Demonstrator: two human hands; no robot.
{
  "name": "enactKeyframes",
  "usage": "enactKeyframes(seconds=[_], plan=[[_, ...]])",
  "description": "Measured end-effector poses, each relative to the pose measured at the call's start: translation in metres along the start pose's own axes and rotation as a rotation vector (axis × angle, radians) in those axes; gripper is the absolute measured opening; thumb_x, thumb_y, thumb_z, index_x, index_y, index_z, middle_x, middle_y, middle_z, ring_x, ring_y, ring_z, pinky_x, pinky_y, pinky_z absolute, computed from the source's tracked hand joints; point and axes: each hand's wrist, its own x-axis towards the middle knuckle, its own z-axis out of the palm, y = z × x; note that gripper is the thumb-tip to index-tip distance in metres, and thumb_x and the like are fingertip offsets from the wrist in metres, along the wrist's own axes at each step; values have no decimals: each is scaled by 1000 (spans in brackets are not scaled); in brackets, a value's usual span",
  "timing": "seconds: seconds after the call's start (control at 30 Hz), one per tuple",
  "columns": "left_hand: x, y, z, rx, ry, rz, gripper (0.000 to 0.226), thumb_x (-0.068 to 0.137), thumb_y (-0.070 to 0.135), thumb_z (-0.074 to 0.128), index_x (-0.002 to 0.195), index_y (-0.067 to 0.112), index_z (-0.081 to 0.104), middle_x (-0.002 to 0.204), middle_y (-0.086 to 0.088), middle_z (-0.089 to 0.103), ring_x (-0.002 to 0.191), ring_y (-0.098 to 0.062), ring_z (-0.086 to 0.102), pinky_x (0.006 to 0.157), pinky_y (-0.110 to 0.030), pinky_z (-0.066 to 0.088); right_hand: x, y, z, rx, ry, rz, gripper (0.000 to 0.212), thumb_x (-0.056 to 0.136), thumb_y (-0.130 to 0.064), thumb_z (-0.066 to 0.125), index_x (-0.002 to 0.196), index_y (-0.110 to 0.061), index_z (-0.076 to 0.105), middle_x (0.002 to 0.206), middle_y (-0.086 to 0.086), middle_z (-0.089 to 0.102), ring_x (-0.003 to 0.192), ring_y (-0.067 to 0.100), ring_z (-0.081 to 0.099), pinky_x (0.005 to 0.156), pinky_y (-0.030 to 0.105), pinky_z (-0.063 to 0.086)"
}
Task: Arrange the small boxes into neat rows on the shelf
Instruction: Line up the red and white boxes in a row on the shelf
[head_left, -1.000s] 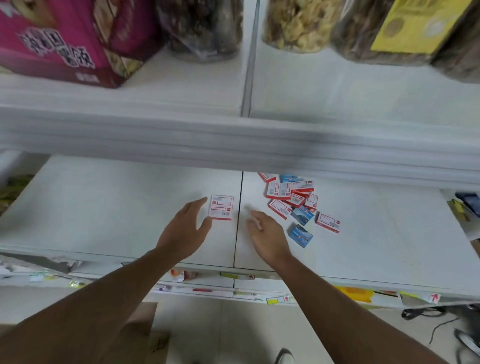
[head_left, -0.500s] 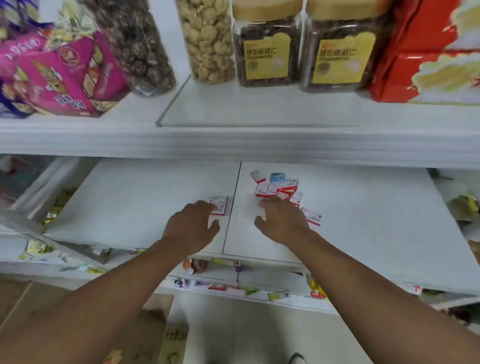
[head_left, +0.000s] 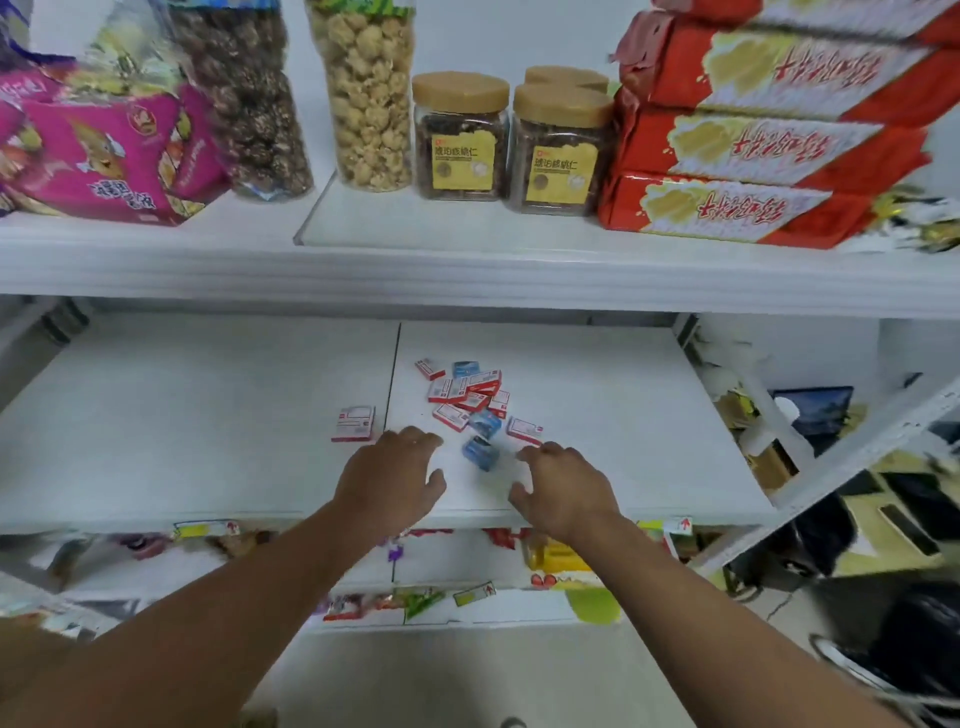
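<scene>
From the head camera, the small boxes lie in a messy pile on the right half of the white shelf, not in rows yet. One red and white box lies alone on the left half, just past the seam, maybe as the start of a row. The left hand and the right hand hover near the pile with fingers spread and loose, holding nothing. A blue box sits between them. I think they come from both sides to gather boxes. There is lots of bare shelf left and right. The front edge is close behind the hands, so a pushed box could fall off.
</scene>
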Motion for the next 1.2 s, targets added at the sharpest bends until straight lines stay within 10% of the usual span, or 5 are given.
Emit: enactKeyframes(seconds=[0.53, 1.2], plan=[[-15, 16, 5, 156, -26, 58, 49, 103, 45, 47, 149, 28, 49, 146, 2, 58, 125, -20, 60, 97, -36, 56, -39, 27, 3, 28, 34, 50, 57, 97, -47, 55, 151, -31, 47, 145, -1, 58, 128, 25, 57, 96, 42, 54], [16, 63, 105, 41, -141, -288, 51, 97, 36, 51, 148, 32, 53, 148, 6, 57, 125, -20, 59, 97, -41, 54, 175, 111, 85, 37, -73, -172, 71, 98, -41, 58, 159, -26, 26, 161, 1, 33, 142, 26, 37, 99, 48, 53]])
